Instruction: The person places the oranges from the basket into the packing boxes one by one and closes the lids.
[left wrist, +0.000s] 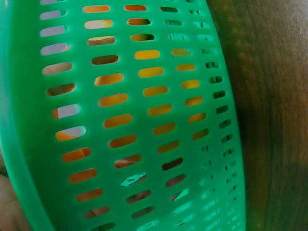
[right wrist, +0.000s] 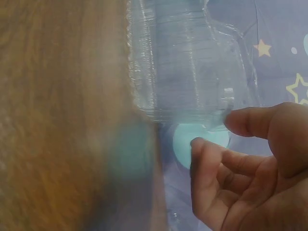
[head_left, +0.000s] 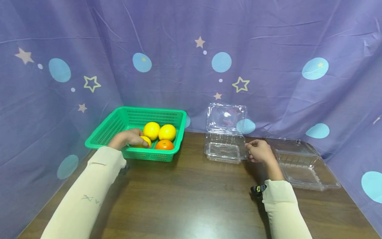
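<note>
My left hand reaches over the near rim of a green plastic basket and grips a yellow round fruit. In the left wrist view the slotted basket wall hides most of that hand; yellow and orange show through the slots. Beside it in the basket lie two more yellow fruits and an orange-coloured one. At the right edge of a clear plastic clamshell box, lid raised, my right hand holds the rim between thumb and fingers. The right wrist view shows the thumb against its corner.
A second clear plastic box, also unfolded, stands to the right beyond my right forearm. Behind everything hangs a purple curtain with stars and blue ovals. The brown wooden table stretches in front of the basket and boxes.
</note>
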Demonstrator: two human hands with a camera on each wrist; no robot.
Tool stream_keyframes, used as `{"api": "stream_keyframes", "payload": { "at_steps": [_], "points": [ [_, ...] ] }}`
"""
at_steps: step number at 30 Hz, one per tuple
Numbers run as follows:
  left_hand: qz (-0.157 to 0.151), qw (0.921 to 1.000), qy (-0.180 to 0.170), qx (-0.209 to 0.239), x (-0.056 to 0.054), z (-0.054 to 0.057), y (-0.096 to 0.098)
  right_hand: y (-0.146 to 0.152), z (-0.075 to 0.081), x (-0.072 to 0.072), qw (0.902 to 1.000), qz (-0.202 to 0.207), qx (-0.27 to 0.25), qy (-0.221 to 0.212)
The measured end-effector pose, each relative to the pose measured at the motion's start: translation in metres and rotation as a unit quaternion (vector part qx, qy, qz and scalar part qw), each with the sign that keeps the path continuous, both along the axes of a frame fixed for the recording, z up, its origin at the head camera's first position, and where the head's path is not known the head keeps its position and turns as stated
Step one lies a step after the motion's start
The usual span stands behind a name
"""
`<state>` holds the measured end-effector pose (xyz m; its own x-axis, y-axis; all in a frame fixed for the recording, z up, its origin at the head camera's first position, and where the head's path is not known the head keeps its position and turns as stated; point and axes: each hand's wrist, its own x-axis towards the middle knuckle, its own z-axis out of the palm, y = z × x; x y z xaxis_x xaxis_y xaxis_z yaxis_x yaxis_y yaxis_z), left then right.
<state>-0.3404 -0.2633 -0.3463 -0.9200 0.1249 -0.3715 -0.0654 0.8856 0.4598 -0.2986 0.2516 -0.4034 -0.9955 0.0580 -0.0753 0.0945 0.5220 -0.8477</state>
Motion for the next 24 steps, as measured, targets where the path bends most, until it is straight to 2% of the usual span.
{"api": "stream_keyframes", "payload": {
  "at_steps": [8, 16, 19, 24],
  "points": [
    [0.023, 0.999, 0.038, 0.005, 0.0, -0.003, 0.001, -0.001, -0.008, 0.001, 0.998, -0.005, -0.06, -0.018],
    [0.051, 0.9953, 0.082, 0.007, -0.001, 0.003, 0.002, -0.001, -0.01, 0.001, 0.9906, -0.01, -0.131, -0.039],
    [0.052, 0.9926, 0.11, 0.007, 0.001, 0.007, 0.003, -0.002, -0.012, 0.0, 0.9875, -0.008, -0.152, -0.039],
    [0.032, 0.9841, 0.174, 0.01, 0.002, 0.013, 0.008, -0.004, -0.014, -0.001, 0.9853, -0.011, -0.166, -0.037]
  ]
}}
